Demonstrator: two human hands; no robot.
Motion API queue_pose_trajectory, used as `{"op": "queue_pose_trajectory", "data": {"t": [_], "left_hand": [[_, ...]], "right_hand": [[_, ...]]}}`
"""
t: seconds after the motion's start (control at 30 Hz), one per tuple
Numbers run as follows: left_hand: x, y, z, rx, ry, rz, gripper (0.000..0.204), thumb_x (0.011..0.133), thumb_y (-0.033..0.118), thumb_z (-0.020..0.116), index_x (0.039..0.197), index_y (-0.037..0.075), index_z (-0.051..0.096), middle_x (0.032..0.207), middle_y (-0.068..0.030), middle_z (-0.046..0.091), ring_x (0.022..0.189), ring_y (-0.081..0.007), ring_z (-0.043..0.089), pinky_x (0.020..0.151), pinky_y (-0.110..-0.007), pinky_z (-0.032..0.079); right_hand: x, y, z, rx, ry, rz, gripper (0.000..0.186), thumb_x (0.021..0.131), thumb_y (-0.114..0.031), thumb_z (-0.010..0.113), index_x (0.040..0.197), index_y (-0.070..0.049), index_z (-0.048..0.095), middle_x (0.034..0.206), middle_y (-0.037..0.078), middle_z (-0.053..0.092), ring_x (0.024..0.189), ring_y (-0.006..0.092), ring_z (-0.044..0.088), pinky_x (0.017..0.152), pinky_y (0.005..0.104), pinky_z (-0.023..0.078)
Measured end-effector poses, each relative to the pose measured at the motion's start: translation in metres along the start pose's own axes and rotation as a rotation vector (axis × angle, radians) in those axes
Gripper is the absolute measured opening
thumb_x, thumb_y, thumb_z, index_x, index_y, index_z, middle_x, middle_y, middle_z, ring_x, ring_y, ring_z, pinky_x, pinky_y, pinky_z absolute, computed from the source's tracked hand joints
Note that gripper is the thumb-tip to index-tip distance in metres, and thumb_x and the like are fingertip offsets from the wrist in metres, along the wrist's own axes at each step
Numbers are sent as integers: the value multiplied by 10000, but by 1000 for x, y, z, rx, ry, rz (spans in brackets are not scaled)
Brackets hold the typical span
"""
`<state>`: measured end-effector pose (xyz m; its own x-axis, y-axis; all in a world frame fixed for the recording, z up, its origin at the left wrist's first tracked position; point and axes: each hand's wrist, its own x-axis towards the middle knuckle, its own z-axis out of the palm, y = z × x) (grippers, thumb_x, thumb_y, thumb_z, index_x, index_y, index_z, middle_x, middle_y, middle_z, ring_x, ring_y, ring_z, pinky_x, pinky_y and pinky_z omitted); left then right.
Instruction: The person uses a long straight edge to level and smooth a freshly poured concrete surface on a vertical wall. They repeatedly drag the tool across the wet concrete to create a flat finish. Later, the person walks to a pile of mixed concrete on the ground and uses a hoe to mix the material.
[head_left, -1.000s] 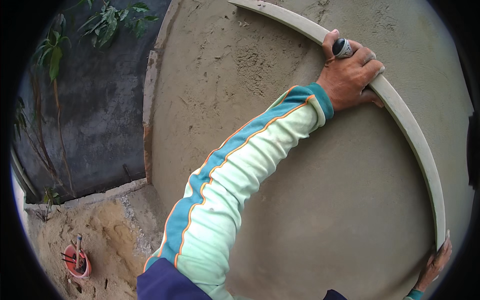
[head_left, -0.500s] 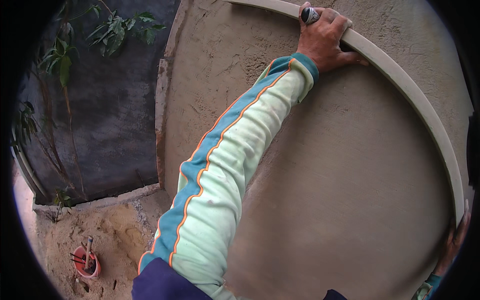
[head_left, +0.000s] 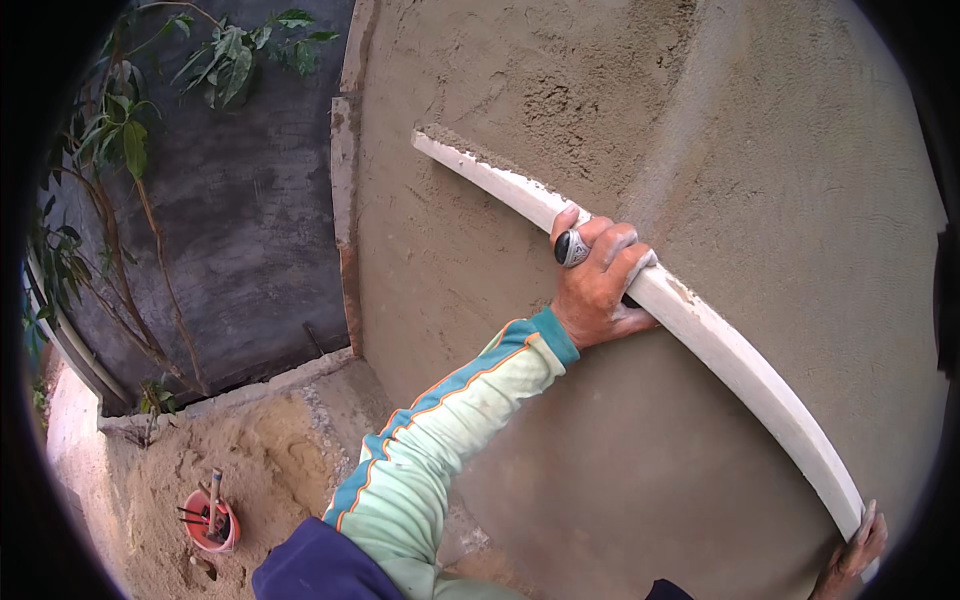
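A long pale screed bar [head_left: 745, 355] lies slantwise against a wall of wet grey mortar [head_left: 780, 180], bent in the picture by the lens. My left hand [head_left: 600, 282], with a dark-stoned ring, is wrapped over the bar near its middle. Down at the bar's lower right end, my right hand [head_left: 856, 552] grips it, partly cut off by the picture's dark rim. Scraped mortar [head_left: 490, 158] sits along the bar's upper edge toward its left end. Below the bar the mortar looks smooth; above it are rough patches [head_left: 570, 115] and a pale streak.
A brick edge [head_left: 346, 200] ends the mortared wall on the left. Beyond it stand a dark wall [head_left: 250, 230] and a leafy plant [head_left: 130, 140]. At lower left, a red bucket [head_left: 212, 525] holding handled tools stands on sandy ground [head_left: 275, 450].
Both hands have drawn the screed bar down the wall, and my left arm has bent. Mortar now shows along its upper edge. The camera's view has shifted slightly.
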<state>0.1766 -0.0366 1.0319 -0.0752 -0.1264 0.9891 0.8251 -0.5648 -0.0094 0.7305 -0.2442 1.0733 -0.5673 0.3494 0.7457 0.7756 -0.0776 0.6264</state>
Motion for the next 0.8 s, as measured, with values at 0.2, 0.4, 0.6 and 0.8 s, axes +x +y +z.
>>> {"op": "queue_pose_trajectory", "data": {"t": [0.2,0.4,0.6,0.8], "left_hand": [[-120,11,-30,78,-171,-180,640,491,392,862,1027,189,579,1093,-46,529,1075,-269,512,1017,-584,212],[-212,29,-53,36,-278,-304,668,497,334,879,1071,182,572,1141,-56,521,1117,-281,490,1038,-609,211],[-315,60,-128,38,-677,-665,577,551,285,868,1057,169,618,1194,-105,473,1235,-338,385,1101,-639,166],[-355,53,-226,79,-815,-699,542,550,320,861,1027,190,639,1270,-114,459,1316,-389,302,1103,-638,154]], "right_hand": [[-18,-71,-19,30,-115,11,396,867,-88,603,1260,-138,582,1037,153,589,910,335,574,778,457,450],[-70,-122,-14,56,-271,-15,463,838,-121,636,1292,-171,560,1003,151,580,898,334,569,773,455,444],[-116,-163,-13,191,-465,-75,508,824,-26,579,1318,-123,512,1114,177,524,1018,365,513,892,493,386],[-114,-192,-22,434,-961,-29,484,706,-49,712,1146,-54,511,1067,181,560,1002,385,536,840,476,411]]}}
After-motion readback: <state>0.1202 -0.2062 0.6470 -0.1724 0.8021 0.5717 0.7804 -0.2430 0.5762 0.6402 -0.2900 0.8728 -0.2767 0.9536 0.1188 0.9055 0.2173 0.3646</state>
